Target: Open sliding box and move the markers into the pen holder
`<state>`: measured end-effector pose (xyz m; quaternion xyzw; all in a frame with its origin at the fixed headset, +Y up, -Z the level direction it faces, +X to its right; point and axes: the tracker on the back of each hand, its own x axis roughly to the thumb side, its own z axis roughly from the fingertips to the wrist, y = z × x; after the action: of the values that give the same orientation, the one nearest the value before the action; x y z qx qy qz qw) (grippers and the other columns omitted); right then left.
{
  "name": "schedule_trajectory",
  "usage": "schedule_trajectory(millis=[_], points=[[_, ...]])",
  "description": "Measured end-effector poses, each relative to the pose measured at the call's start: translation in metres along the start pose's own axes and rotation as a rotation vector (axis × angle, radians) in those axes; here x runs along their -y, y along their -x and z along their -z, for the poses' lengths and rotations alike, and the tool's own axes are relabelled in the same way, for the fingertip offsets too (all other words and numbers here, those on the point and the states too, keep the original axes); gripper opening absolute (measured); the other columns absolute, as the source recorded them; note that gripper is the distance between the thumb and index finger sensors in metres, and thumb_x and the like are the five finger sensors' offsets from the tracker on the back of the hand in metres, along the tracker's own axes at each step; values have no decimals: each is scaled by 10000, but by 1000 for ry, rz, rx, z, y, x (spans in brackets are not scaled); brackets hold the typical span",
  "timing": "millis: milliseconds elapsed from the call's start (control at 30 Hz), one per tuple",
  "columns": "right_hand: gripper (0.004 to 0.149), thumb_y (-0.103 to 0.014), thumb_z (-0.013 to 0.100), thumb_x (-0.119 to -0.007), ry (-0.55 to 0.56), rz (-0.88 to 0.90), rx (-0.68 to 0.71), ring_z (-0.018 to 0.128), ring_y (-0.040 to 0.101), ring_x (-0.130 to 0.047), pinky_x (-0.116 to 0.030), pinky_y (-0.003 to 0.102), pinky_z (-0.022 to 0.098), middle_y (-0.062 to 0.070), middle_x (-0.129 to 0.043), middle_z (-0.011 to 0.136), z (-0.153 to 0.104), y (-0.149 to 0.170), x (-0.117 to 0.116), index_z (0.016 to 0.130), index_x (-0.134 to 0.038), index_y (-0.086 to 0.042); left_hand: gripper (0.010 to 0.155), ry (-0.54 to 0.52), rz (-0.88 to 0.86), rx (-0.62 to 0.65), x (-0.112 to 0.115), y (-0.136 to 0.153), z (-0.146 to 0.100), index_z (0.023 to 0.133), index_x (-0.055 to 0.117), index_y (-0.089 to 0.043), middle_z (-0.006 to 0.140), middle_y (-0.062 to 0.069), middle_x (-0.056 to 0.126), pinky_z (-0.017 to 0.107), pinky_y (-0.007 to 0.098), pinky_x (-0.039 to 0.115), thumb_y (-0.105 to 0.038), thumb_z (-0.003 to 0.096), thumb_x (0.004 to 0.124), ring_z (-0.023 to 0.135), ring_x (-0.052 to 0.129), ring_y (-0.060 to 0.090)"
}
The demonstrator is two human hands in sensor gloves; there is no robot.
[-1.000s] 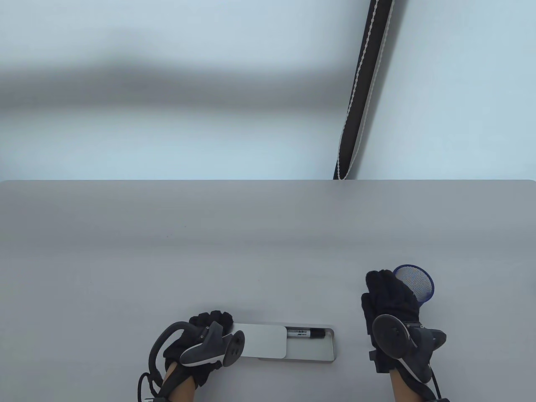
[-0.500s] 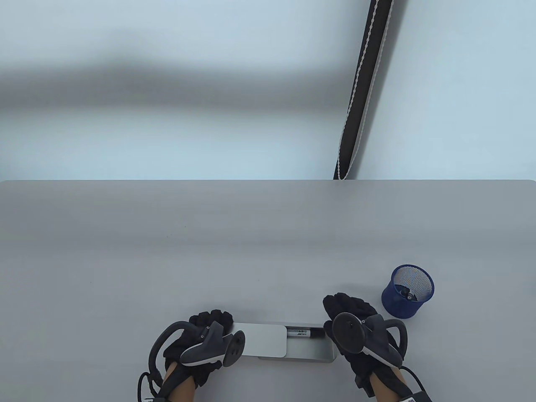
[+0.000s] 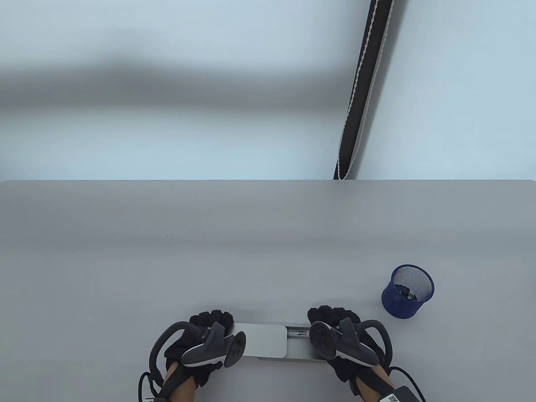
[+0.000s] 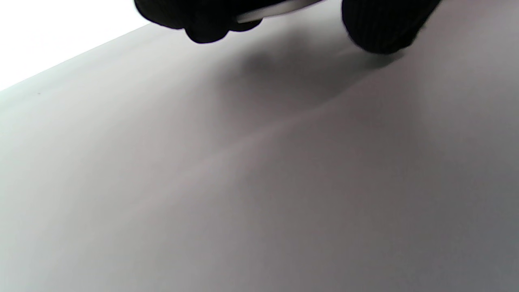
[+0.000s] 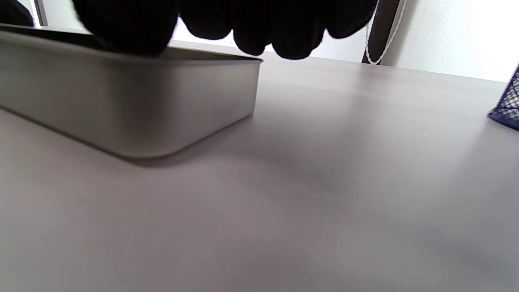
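A metal sliding box [image 3: 300,354] lies near the table's front edge, its pale lid [image 3: 264,340] slid to the left. My left hand [image 3: 212,320] grips the box's left end at the lid; the lid's edge [image 4: 267,11] shows between that hand's fingers [image 4: 202,24]. One marker [image 3: 298,333] lies in the open part, its right end hidden under my right hand [image 3: 331,316]. In the right wrist view the thumb [image 5: 125,28] touches the box [image 5: 142,105] at its rim and the fingers [image 5: 259,28] hang free, holding nothing. The blue mesh pen holder [image 3: 407,292] stands to the right with a marker [image 3: 405,293] inside.
The grey table [image 3: 251,251] stretches back to a pale wall. A dark strap with a white cord [image 3: 360,88] hangs behind the far edge. The pen holder's base [image 5: 507,109] shows at the right of the right wrist view.
My right hand came away from the pen holder and moved left and toward me onto the open end of the box. The left hand and the lid stayed put.
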<state>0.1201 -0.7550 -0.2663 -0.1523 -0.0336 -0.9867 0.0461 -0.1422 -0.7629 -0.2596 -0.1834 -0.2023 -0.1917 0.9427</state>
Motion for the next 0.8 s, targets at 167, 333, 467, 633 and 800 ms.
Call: schedule_trajectory(millis=[167,333,467,633,800], points=[[699,-279,275,-955,3,-87,-3,810,223,-777,-638,440,666,-12,-719,920,2,-6,-6,898,-643,-339,812,-2,0,-2,0,0,0,1099,330,-286,1194,-4,476,817,400,629,-658,448,642,1079,622,248],[805,-165,167,-1017,22,-177,-2,725,172,-837,-691,408,621,-58,-779,847,4,-8,-11,860,-664,-374,820,-4,4,-4,-1,-1,0,1096,335,-292,1190,-10,486,816,398,632,-660,436,653,1076,628,247],[682,-163,245,-990,56,-216,-11,653,144,-878,-730,388,581,-67,-820,794,6,-11,-12,827,-703,-375,821,-6,1,-5,-1,-1,0,1094,337,-295,1188,-13,489,816,396,634,-661,431,655,1075,631,244],[819,-138,91,-1010,58,-281,-4,613,118,-905,-767,370,556,-63,-839,770,8,-16,-13,822,-709,-353,823,-7,0,-4,-1,-1,1,1093,339,-295,1187,-14,492,815,395,635,-661,428,657,1074,632,244],[862,-122,36,-1010,64,-334,26,593,112,-921,-788,364,544,-47,-849,755,9,-21,-14,819,-711,-323,824,-7,1,-4,-1,-1,1,1093,341,-294,1186,-12,495,815,395,638,-660,426,658,1072,635,245]])
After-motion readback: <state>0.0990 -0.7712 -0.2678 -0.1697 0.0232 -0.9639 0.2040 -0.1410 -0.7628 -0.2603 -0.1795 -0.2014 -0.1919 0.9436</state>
